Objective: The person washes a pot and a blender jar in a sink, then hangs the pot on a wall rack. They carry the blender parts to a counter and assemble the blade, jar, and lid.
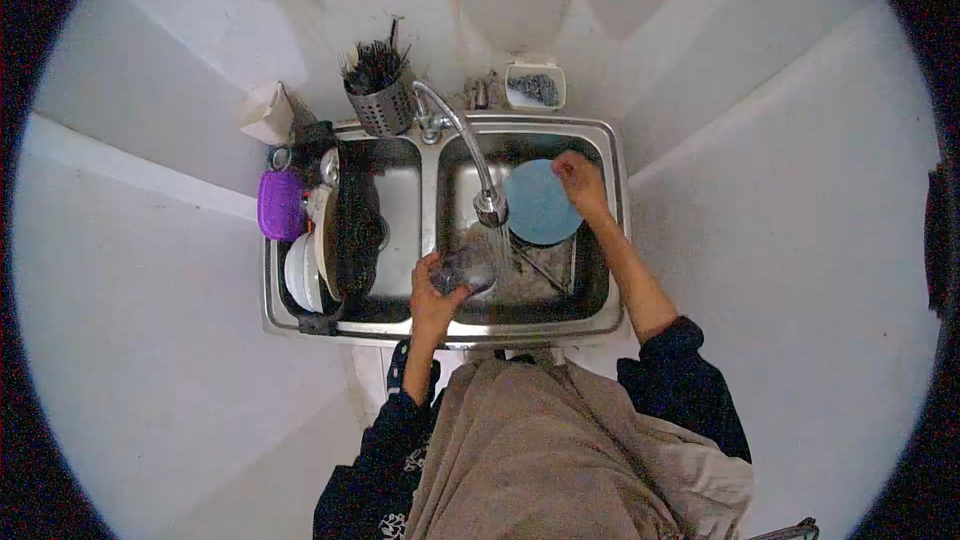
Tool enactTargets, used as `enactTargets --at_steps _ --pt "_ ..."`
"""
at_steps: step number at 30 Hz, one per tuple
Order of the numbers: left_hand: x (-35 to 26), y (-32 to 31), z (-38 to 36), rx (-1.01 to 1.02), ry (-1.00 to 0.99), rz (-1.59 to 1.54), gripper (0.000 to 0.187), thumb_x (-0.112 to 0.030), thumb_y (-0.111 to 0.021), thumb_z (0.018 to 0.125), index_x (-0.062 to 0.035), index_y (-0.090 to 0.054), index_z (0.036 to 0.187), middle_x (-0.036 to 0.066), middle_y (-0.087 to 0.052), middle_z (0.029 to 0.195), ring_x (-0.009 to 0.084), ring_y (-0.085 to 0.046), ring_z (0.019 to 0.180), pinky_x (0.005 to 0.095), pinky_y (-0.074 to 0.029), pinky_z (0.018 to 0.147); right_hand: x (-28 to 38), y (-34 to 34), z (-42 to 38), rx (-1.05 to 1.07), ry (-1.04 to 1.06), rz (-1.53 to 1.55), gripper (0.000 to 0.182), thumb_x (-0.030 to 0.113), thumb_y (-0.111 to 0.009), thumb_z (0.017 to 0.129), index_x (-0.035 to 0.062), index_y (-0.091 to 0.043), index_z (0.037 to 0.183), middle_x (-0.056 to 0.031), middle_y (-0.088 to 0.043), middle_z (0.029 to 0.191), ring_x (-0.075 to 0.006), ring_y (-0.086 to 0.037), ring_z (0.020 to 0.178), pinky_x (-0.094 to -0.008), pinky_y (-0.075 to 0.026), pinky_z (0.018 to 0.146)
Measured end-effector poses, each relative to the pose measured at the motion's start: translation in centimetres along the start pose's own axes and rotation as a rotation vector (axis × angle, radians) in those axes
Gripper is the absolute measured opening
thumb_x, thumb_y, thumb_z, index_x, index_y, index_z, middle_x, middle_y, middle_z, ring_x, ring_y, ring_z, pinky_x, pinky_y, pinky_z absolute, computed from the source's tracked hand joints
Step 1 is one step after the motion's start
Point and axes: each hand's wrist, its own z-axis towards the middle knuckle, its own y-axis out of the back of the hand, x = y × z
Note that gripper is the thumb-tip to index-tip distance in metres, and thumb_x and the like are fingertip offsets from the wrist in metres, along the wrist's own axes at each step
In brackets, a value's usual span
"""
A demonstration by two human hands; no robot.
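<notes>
My left hand (432, 302) is closed around a dark, see-through bowl or cup (463, 273), tilted beside the running water over the right basin. Its exact kind is hard to make out. The steel spout (488, 202) pours a stream just to the right of it. My right hand (582, 186) is over the upper right rim of a round light-blue plate (540, 210) in the right basin. The fingers there are curled together, and whatever they hold, if anything, is hidden.
Dishes crowd the sink's left side: a black rack (355, 225), white bowls (300, 270) and a purple container (282, 206). Behind the sink stand a perforated cutlery holder (383, 110) and a white tray with a scouring pad (535, 88). Thin utensils (545, 270) lie below the plate.
</notes>
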Motion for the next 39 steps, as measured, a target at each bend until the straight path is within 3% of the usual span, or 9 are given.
enactTargets --at_steps 5,7,13,19,25,28,31,36,39 --pt "-0.6 1.5 -1.2 -0.038 0.367 -0.574 0.066 -0.011 -0.077 0.067 -0.0066 -0.040 0.121 0.009 -0.049 0.112 0.0211 -0.047 0.105 0.0324 -0.041 0.089 -3.3 -2.1 13.1 -0.184 0.095 -0.296 0.013 0.016 -0.056 0.084 0.0046 -0.061 0.088 -0.0143 -0.062 0.090 -0.0300 -0.060 0.085 -0.0393 -0.046 0.075" --pt "-1.1 1.5 -1.7 -0.088 0.371 -0.611 0.066 -0.009 -0.074 0.068 -0.0083 -0.038 0.123 0.008 -0.050 0.110 0.0183 -0.053 0.092 0.0299 -0.050 0.071 -5.9 -3.2 16.3 -0.078 0.037 -0.496 0.026 0.018 -0.060 0.080 0.0026 -0.056 0.101 -0.0164 -0.062 0.092 -0.0354 -0.059 0.090 -0.0432 -0.046 0.080" --pt "-1.8 1.7 -2.5 -0.088 0.460 -0.721 0.065 -0.012 -0.072 0.071 -0.0112 -0.037 0.126 0.010 -0.050 0.113 0.0219 -0.055 0.095 0.0319 -0.054 0.070 -7.2 -5.4 19.5 0.100 -0.082 -0.826 0.053 0.028 -0.069 0.070 -0.0032 -0.050 0.108 -0.0211 -0.062 0.091 -0.0415 -0.060 0.084 -0.0475 -0.049 0.077" --pt "-1.7 2.0 -1.9 -0.134 0.413 -0.760 0.062 -0.011 -0.069 0.073 -0.0133 -0.038 0.126 0.009 -0.050 0.114 0.0197 -0.055 0.094 0.0308 -0.054 0.068 -2.4 -1.7 20.7 0.122 -0.192 -0.509 0.035 0.025 -0.064 0.073 -0.0048 -0.059 0.091 -0.0243 -0.064 0.082 -0.0371 -0.063 0.077 -0.0434 -0.052 0.071" --pt "-3.6 1.9 -1.6 -0.128 0.477 -0.745 0.060 -0.012 -0.068 0.074 -0.0150 -0.038 0.126 0.009 -0.050 0.115 0.0195 -0.055 0.095 0.0325 -0.054 0.068 -7.8 -2.6 22.3 0.253 -0.745 0.678 0.030 0.020 -0.057 0.077 -0.0084 -0.059 0.087 -0.0257 -0.063 0.082 -0.0320 -0.064 0.063 -0.0379 -0.053 0.067" --pt "-2.6 1.3 -1.8 -0.110 0.495 -0.777 0.061 -0.012 -0.068 0.075 -0.0157 -0.037 0.127 0.009 -0.049 0.116 0.0198 -0.055 0.096 0.0328 -0.054 0.067 -7.5 -3.3 23.0 0.502 -0.144 -0.681 0.027 0.016 -0.055 0.076 -0.0072 -0.060 0.088 -0.0233 -0.064 0.083 -0.0310 -0.064 0.062 -0.0388 -0.053 0.066" --pt "-2.7 0.9 -2.1 -0.108 0.496 -0.805 0.060 -0.011 -0.067 0.075 -0.0157 -0.037 0.128 0.008 -0.047 0.118 0.0192 -0.054 0.098 0.0329 -0.054 0.067 -14.5 -6.7 21.9 0.047 0.358 -0.652 0.021 0.012 -0.055 0.073 -0.0039 -0.063 0.083 -0.0198 -0.065 0.085 -0.0301 -0.064 0.068 -0.0415 -0.052 0.067" --pt "-1.9 1.1 -2.8 -0.145 0.502 -0.791 0.060 -0.011 -0.066 0.075 -0.0140 -0.037 0.127 0.008 -0.047 0.117 0.0194 -0.054 0.097 0.0316 -0.054 0.068 -13.8 -7.4 22.7 0.507 -0.022 -0.882 0.026 0.017 -0.052 0.077 0.0026 -0.059 0.096 -0.0195 -0.061 0.099 -0.0345 -0.060 0.090 -0.0473 -0.046 0.081" --pt "-2.6 1.4 -2.7 -0.170 0.512 -0.806 0.062 -0.013 -0.069 0.075 -0.0139 -0.036 0.128 0.008 -0.048 0.115 0.0194 -0.054 0.095 0.0308 -0.054 0.067 -11.7 -6.3 22.5 0.456 0.050 -0.949 0.026 0.020 -0.050 0.080 0.0049 -0.057 0.100 -0.0182 -0.061 0.101 -0.0363 -0.059 0.093 -0.0500 -0.045 0.084"
